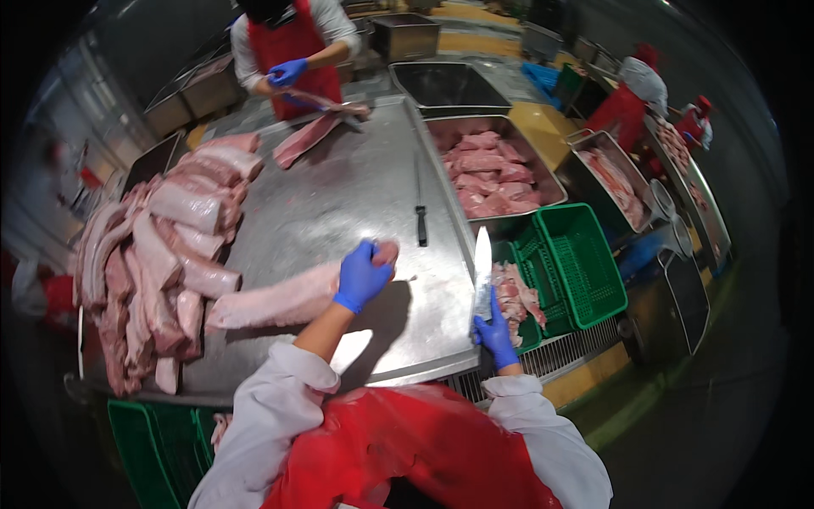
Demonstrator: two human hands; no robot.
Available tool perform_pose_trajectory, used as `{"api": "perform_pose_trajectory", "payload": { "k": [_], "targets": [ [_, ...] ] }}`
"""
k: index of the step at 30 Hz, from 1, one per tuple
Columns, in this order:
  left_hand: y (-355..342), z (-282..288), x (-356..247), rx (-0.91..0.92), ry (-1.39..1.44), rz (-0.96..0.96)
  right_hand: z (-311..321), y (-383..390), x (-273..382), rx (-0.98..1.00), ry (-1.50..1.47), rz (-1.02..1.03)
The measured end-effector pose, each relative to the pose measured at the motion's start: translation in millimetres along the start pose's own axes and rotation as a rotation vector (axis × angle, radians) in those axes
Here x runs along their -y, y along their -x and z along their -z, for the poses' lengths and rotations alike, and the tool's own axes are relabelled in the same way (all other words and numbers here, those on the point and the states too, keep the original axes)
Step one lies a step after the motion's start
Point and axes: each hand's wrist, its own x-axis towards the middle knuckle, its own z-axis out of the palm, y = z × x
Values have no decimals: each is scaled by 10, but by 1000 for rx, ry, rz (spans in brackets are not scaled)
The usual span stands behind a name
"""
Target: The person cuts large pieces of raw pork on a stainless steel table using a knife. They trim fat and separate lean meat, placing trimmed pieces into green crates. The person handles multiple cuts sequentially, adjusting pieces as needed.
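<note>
Shiny steel tabletop point(331, 208) bears a long pale-pink meat slab point(275, 299), mostly left of the blue-gloved left hand point(365, 276) clutching it; blue-gloved right hand point(496, 332) grasps a silver-bladed knife point(482, 271).

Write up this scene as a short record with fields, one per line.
Left hand: blue-gloved left hand grips the right end of a long meat slab
Right hand: blue-gloved right hand holds a knife, blade pointing away from the person
Work surface: metal table
On it, left: pile of meat slabs
On it, beyond the hands: thin tool with a black handle
Right of table: metal tub of meat pieces; green crate
Across table: co-worker in red apron, handling meat
</note>
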Motion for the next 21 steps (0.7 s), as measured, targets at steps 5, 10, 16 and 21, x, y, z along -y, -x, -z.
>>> {"api": "perform_pose_trajectory", "payload": {
  "k": [5,10,16,21],
  "targets": [
    [333,-1068,1072,132,-86,12,-50,-73,206,97,63,4],
    [-22,-784,690,603,-432,123,31,-82,-174,89,176,209],
    [13,-706,1063,439,-121,214,-312,-57,126,198,125,-68],
    [-88,-729,1085,447,-40,228,-853,-428,159,229,89,47]
  ]
}}
